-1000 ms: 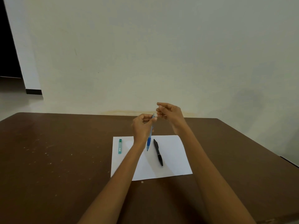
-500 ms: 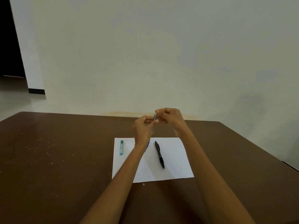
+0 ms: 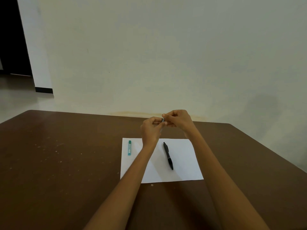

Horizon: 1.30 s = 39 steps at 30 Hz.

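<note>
My left hand [image 3: 150,130] grips a blue mechanical pencil [image 3: 162,120] upright above the table; only its top end shows between my fingers, the rest is hidden behind the hand. My right hand [image 3: 178,119] pinches that top end, fingers curled, touching the left hand. Below them a white sheet of paper [image 3: 182,163] lies on the brown table [image 3: 66,163]. A black pen [image 3: 168,155] lies on the sheet, and a small teal lead case [image 3: 129,147] lies at the sheet's upper left corner.
A pale wall [image 3: 166,55] stands right behind the table's far edge. A dark doorway [image 3: 10,39] opens at the far left. The table's right edge runs diagonally near the frame's right side.
My right hand has closed in on the pencil's top and now pinches it against the left hand. The pencil's blue lower part, seen hanging below the left hand earlier, is now hidden.
</note>
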Motion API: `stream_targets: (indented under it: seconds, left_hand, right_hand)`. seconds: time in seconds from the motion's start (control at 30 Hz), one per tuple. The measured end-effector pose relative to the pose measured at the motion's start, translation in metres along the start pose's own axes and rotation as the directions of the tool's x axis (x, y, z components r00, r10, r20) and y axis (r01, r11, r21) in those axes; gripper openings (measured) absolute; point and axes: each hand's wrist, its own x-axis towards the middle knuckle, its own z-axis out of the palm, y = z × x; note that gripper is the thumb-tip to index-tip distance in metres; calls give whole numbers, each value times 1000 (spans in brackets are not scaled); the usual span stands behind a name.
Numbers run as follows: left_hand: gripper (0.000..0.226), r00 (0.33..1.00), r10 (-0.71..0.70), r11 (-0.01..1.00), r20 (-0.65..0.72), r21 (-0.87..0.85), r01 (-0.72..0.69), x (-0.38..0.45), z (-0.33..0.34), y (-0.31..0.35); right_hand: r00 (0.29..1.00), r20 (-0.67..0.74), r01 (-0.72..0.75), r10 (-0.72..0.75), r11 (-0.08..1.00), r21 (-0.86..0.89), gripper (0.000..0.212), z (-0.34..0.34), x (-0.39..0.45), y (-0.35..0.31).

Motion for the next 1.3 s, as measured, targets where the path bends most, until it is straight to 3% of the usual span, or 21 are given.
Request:
stream_targets:
  seconds: [0.2,0.43,0.53,0.63,0.7,0.77,0.83,1.0,1.13,1.3]
  left_hand:
    - [12,999,41,999,3,18,-41,-1,1,0]
    - [18,996,92,996,13,-14,-92,-2,0,-2]
    - [32,996,67,996,51,-70,-63,-3,-1,0]
    - [24,999,-49,986,7,-156,49,0,-3,5]
    - [29,976,-216,909,9,-362,205,4,-8,4]
    - [47,933,-351,752,81,-568,333,5,-13,-3]
    - [58,895,-421,620,148,-673,403,0,-15,-12]
    - [68,838,-484,344,253,-825,448,-11,-16,-19]
    - [70,844,-470,272,258,-867,417,-11,-22,-21]
    - [71,855,-444,199,269,-901,386,-9,-29,-29]
  right_hand:
    - [999,23,-44,46,998,-45,25,0,0,-2]
    - [971,180,-151,154,988,-31,22,-9,4,-2]
    - [979,147,-138,142,990,-34,31,-12,5,-2]
    - [994,46,-107,101,984,141,27,-10,4,-2]
    - [992,-63,-75,110,908,412,22,-3,5,-3]
    - [967,-171,-25,188,737,675,21,8,9,-3]
    - [943,-196,0,269,590,807,19,20,12,-3]
    - [933,-134,-6,334,386,922,44,48,17,-1]
    - [934,-88,-14,346,283,959,44,57,22,2]
    - [939,-70,-20,336,258,966,39,61,30,9]
